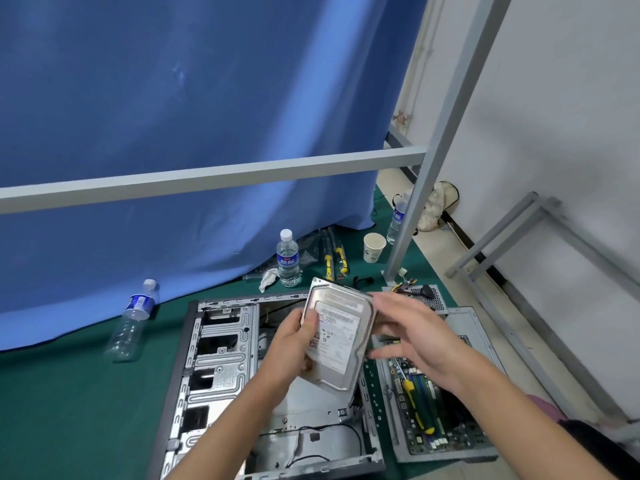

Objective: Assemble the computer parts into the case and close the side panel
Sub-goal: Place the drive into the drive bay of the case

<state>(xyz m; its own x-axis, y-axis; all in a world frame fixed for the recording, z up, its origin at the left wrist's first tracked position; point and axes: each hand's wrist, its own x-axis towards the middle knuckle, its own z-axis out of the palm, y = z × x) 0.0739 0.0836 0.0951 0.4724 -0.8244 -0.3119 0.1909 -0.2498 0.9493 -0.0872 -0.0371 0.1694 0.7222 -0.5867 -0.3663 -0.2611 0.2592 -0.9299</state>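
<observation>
The left hand (294, 336) grips one hard drive (337, 337) at centre frame, thumb on its label, tilted above the open case (221, 368), probably to check orientation before fitting. The right hand (415, 336), fingers straight and relaxed, is beside the drive's right edge; contact cannot be confirmed. One circuit board (446, 424) lies on a panel (474, 327) at lower right, carrying one screwdriver (417, 405). Three water bottles are counted: upright (288, 259), lying at left (133, 322), another at upper right (398, 218). One paper cup (374, 247).
</observation>
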